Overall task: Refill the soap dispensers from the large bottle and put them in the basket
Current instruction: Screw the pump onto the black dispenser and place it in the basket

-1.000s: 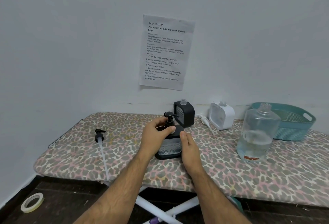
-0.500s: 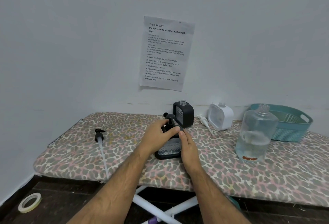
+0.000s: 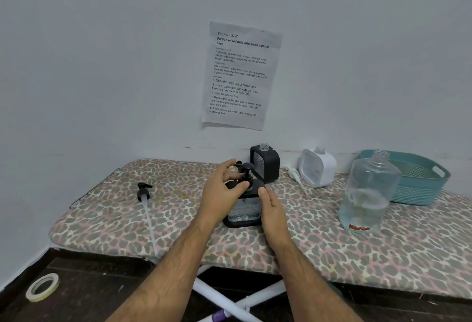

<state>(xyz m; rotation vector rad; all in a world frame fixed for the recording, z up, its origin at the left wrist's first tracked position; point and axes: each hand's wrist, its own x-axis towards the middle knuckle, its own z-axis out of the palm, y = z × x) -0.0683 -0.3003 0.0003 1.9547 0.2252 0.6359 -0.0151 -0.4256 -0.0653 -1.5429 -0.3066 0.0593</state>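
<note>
- The black dispenser (image 3: pixel 244 206) stood near the front edge of the leopard-print board (image 3: pixel 107 219), liquid visible low in its clear window.
- The left hand (image 3: pixel 222 191) pinched the pump collar (image 3: pixel 246 183); the right hand (image 3: pixel 272 206) lay flat-fingered against the dispenser's side, bracing it.
- Risk, as I judged it: a cross-threaded collar would leak once in the basket, and a hard twist could tip the dispenser.
- Behind stood a second black dispenser (image 3: pixel 265 165) and a white dispenser (image 3: pixel 318 167), both uncapped, contents unclear.
- The large bottle (image 3: pixel 367 194), capless, held liquid roughly a third up.
- The teal basket (image 3: pixel 424 181) showed nothing inside.
</note>
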